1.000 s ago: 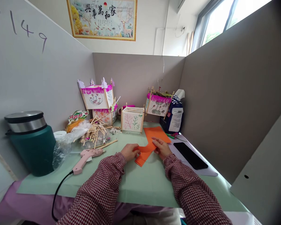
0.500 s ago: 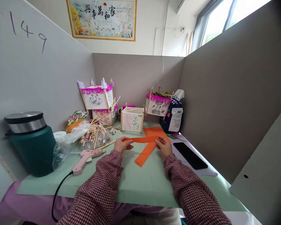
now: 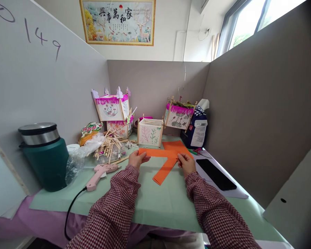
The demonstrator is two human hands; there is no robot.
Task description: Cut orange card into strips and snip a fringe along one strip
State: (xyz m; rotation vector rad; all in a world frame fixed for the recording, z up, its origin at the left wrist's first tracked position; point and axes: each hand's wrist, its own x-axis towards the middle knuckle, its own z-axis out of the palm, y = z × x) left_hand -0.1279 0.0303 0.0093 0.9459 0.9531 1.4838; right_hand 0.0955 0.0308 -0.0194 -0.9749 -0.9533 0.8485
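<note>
An orange paper strip [image 3: 158, 153] is stretched level between my two hands, above the green table cover. My left hand [image 3: 138, 159] pinches it near its left end, thumb in front. At the other end my right hand [image 3: 186, 164] grips it between thumb and fingers. Below the held strip lies another orange strip [image 3: 162, 173], slanting toward me. A wider orange paper sheet [image 3: 173, 144] rests behind, partly covered by the held strip. Just past my hands stands a small white paper lantern box [image 3: 150, 132] with wooden corner sticks and drawn plants.
A pink glue gun [image 3: 100, 174] with a black cord lies left of my left arm, near a green tumbler [image 3: 45, 162]. Wooden sticks [image 3: 110, 145] are heaped behind it. A black phone [image 3: 217, 174] lies on white paper at right. Decorated lanterns [image 3: 111, 109] stand at the back.
The held strip's left end now stands up above my left hand, showing more of its face. The view has turned slightly left; both hands still hold the strip.
</note>
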